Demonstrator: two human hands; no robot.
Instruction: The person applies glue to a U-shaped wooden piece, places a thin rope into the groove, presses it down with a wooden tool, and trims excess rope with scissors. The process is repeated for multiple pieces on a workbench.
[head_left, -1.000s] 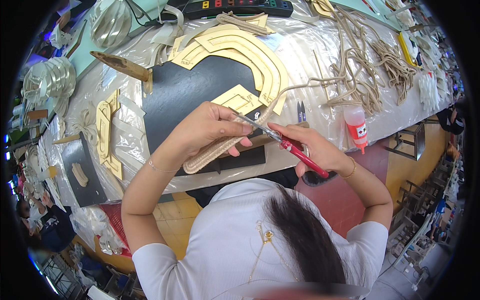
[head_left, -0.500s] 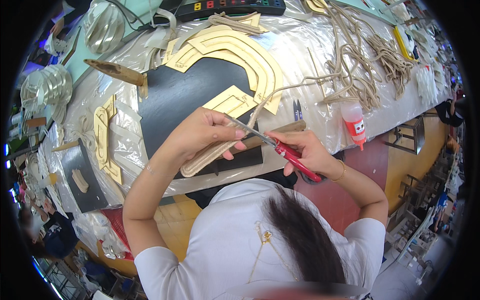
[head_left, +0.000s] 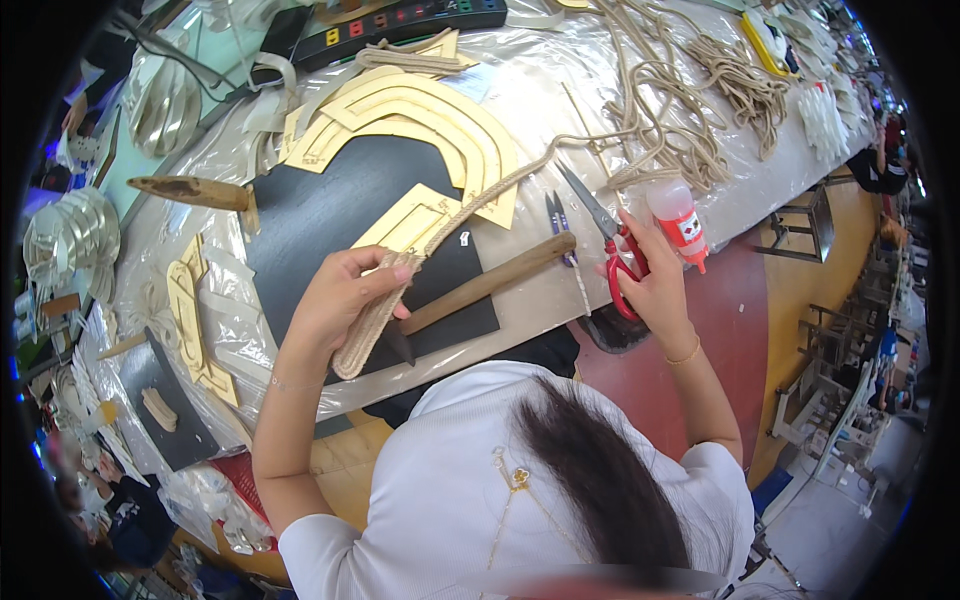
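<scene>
My left hand (head_left: 340, 296) pinches a flat beige strip of cord laid side by side (head_left: 362, 338), above the black board (head_left: 345, 200). From the strip's upper end a single cord (head_left: 500, 186) runs to a loose tangle of cord (head_left: 660, 95) at the far right. My right hand (head_left: 656, 278) has its fingers on the red handles of the scissors (head_left: 622, 270) by the table's near edge. The scissors' blades point up and left, apart from the cord. Yellowish card templates (head_left: 430, 112) with curved outlines lie on the board and behind it.
A clear bottle with a red label and tip (head_left: 682, 226) lies right of the scissors. A wooden-handled tool (head_left: 490, 284) crosses the board's near part, beside small snips (head_left: 557, 215). A pointed wooden stick (head_left: 188, 190) is at left. Plastic sheeting (head_left: 540, 90) covers the table.
The scissors have moved right, away from the strip and cord, down to the table's edge. My left hand has moved slightly left and down with the strip.
</scene>
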